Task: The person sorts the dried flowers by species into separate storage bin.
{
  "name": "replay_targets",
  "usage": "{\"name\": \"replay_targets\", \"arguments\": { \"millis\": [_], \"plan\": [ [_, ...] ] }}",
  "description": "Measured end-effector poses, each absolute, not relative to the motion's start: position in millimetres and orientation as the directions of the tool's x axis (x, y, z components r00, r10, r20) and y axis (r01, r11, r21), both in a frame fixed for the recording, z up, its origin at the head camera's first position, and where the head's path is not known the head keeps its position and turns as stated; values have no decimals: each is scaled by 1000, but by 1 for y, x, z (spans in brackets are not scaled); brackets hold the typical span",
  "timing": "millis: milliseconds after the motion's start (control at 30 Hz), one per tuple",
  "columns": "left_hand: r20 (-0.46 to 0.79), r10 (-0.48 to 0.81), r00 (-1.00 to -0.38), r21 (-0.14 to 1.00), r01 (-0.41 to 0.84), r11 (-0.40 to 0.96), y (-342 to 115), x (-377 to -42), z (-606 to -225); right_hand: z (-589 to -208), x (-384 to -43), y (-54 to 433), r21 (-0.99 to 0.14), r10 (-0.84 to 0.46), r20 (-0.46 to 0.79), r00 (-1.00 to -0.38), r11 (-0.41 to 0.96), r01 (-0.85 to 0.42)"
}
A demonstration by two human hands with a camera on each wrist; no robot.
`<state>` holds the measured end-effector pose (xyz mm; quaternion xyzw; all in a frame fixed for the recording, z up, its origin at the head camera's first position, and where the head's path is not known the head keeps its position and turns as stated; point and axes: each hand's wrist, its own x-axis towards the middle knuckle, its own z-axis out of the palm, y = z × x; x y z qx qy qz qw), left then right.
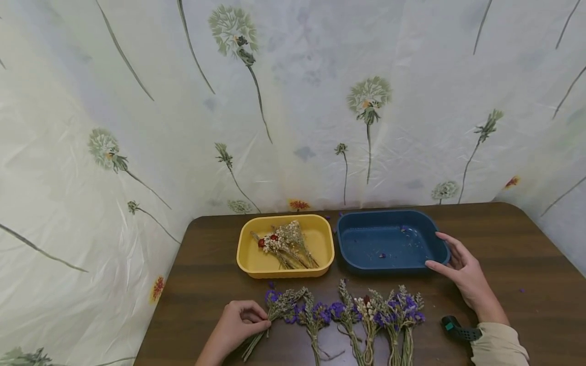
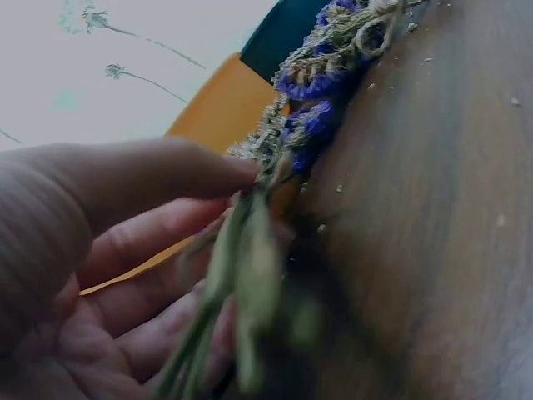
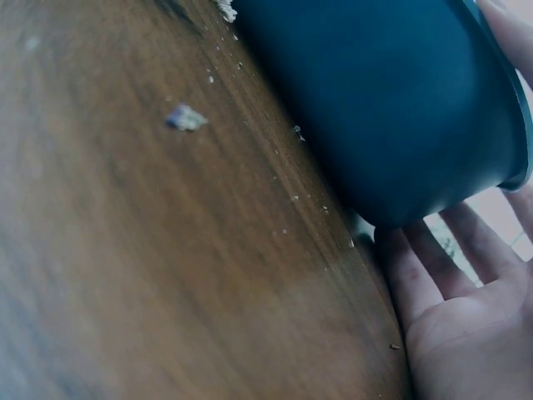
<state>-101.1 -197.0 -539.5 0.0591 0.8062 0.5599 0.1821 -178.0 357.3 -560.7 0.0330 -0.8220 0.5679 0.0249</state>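
Observation:
My left hand (image 1: 242, 323) pinches the stems of a small dried flower bunch (image 1: 280, 303), purple blossoms and grey-green spikes pointing right. In the left wrist view, thumb and fingers close on the green stems (image 2: 221, 271), whose lower ends are blurred. At the right end of a blue tray (image 1: 382, 244), my right hand (image 1: 464, 277) holds the rounded corner, thumb at the front rim and index finger at the side rim. The right wrist view has the other fingers (image 3: 479, 242) against the tray's outer wall. Only purple petal bits lie inside that tray.
Several tied dried bunches (image 1: 316, 320) lie in a row along the brown table (image 1: 206, 284). A yellow tray (image 1: 247, 262) behind them holds cream and red dried flowers (image 1: 288, 241). A dark strap (image 1: 458, 330) is near the right sleeve (image 1: 498, 345). Flower-printed sheeting (image 1: 297, 101) hangs behind.

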Motion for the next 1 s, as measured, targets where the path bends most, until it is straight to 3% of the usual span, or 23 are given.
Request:
{"name": "replay_targets", "arguments": {
  "millis": [267, 833, 1000],
  "plan": [
    [-304, 361, -882, 937, -208, 281, -199, -100, -538, -560, -177, 357, -933, -22, 69, -997, 353, -72],
    [-319, 355, -879, 945, -267, 188, -209, -101, -538, -561, -177, 356, -933, -20, 77, -997, 351, -80],
    [-324, 466, -823, 946, -275, 171, -210, -102, -541, -561, -178, 357, -933, -22, 83, -996, 350, -85]
  ]
}}
